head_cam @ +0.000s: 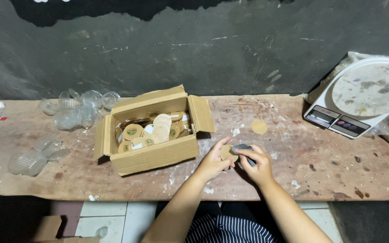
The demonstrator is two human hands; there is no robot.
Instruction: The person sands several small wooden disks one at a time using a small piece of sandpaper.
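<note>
My left hand holds a round brown paper disc just above the wooden bench. My right hand grips a small dark grey tool and presses its end against that disc. Both hands meet right of an open cardboard box, which is filled with several more round brown and white discs. One loose brown disc lies flat on the bench beyond my hands.
A worn wooden bench stands against a dark wall. Clear plastic lids and cups lie at the left and near the front left. A stained white kitchen scale stands at the far right.
</note>
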